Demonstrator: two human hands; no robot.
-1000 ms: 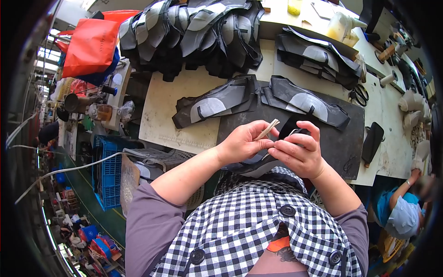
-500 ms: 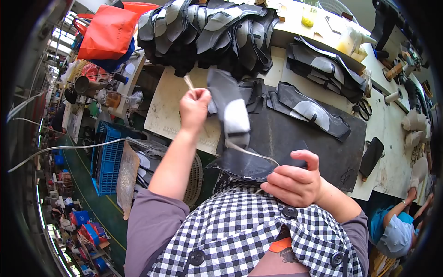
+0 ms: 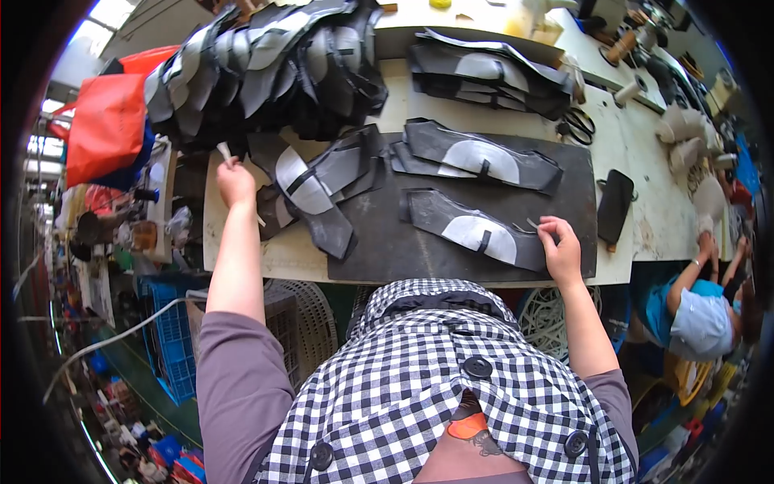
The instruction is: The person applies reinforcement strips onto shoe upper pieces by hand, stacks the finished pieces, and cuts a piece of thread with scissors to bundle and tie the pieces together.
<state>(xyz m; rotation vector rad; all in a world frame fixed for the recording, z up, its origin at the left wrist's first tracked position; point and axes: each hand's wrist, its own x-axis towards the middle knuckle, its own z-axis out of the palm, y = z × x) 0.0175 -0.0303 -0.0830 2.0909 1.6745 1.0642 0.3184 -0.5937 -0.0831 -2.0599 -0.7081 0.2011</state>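
My left hand [image 3: 236, 187] is closed in a pinch around a narrow pale strip [image 3: 225, 151], at the left edge of the work board. Near it, dark grey shaped pieces [image 3: 310, 189] with pale patches lie crossed over one another. My right hand [image 3: 562, 252] is pinched at the right end of a single flat dark grey piece [image 3: 476, 232], which has a pale half-round patch. A short thin strip [image 3: 531, 223] sticks out by its fingertips. Just behind lies a small stack of similar pieces [image 3: 484, 157]. All these rest on or partly over a black mat [image 3: 387, 254].
A large heap of similar pieces [image 3: 274, 64] stands back left, another stack [image 3: 492, 77] back right. Scissors [image 3: 577, 126] and a dark pad-like object [image 3: 615, 208] lie right. A red bag [image 3: 105, 129] and blue crate [image 3: 165, 347] are left. Another person [image 3: 697, 319] is at right.
The view has shifted right. Dark pieces that hung or lay near my body now lie on the mat. My hands have moved farther apart, the left one still with the pale strip.
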